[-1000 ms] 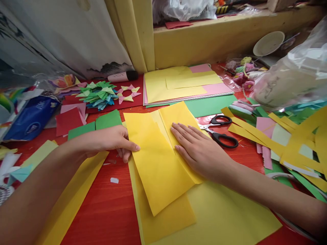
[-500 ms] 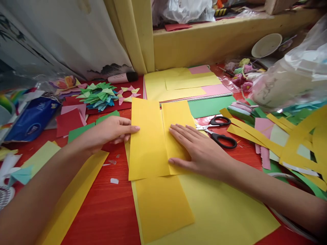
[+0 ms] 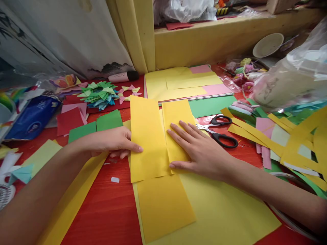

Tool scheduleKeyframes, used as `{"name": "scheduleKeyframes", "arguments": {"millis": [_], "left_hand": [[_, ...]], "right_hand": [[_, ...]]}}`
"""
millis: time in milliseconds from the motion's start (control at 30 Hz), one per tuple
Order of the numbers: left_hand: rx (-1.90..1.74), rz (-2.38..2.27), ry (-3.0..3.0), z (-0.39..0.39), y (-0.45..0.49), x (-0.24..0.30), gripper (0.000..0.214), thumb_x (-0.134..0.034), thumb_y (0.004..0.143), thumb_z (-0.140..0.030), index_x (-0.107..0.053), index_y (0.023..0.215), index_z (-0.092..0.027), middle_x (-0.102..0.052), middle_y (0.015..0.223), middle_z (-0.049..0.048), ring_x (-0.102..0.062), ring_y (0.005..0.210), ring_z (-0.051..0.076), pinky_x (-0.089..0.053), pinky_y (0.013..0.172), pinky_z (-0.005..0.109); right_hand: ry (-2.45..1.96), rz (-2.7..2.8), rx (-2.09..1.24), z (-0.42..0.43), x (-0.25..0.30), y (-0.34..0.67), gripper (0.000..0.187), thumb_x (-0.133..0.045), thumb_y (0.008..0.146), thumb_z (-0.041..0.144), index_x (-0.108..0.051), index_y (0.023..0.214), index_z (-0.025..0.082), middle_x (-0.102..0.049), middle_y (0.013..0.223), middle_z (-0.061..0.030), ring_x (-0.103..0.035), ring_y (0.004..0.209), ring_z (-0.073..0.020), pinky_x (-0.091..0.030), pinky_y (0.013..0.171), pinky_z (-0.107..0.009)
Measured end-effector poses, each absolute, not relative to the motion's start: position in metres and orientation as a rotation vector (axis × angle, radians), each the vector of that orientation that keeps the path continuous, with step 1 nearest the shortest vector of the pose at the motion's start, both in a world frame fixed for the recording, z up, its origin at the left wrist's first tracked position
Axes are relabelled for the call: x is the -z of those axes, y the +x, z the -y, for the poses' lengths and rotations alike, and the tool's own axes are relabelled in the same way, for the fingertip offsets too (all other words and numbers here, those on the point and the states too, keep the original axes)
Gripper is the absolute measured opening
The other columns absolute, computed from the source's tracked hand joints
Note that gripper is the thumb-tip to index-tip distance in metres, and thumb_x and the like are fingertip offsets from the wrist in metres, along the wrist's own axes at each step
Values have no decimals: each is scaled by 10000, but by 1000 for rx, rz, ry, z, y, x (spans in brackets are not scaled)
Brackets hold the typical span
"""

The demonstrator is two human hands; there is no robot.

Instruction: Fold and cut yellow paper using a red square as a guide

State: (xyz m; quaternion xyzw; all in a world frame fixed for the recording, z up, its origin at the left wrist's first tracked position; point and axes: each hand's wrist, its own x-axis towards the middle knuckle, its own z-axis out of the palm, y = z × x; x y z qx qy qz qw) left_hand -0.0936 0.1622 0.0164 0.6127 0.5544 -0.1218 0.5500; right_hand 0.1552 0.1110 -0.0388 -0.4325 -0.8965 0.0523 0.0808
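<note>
Two yellow paper strips lie side by side on the red table. My left hand (image 3: 112, 142) pinches the left edge of the left strip (image 3: 147, 139), thumb on top and fingers under it. My right hand (image 3: 198, 149) lies flat with its fingers spread on the right strip (image 3: 177, 117). A third yellow rectangle (image 3: 163, 206) lies below them, on a large pale yellow sheet (image 3: 224, 214).
Black-handled scissors (image 3: 221, 131) lie right of my right hand. A stack of yellow, pink and green sheets (image 3: 186, 86) sits behind. Folded paper stars (image 3: 99, 93) and a blue tissue pack (image 3: 32, 117) are at the left, cut strips (image 3: 293, 143) and plastic bags at the right.
The left strip swung from a slant to upright beside the right strip. My left hand went up along its edge, then came back down to mid-height. My right hand stayed flat.
</note>
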Motion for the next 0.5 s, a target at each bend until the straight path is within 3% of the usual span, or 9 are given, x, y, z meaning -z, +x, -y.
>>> {"name": "scheduleKeyframes", "arguments": {"millis": [500], "left_hand": [[302, -1309, 1434, -161, -93, -19, 356, -628, 661, -400, -531, 411, -167, -468, 352, -7, -398, 324, 78, -302, 368, 203]], "right_hand": [[-1319, 2702, -167, -111, 39, 155, 878, -235, 738, 737, -240, 1387, 146, -211, 1445, -102, -124, 1324, -308, -171, 1063, -472]]}}
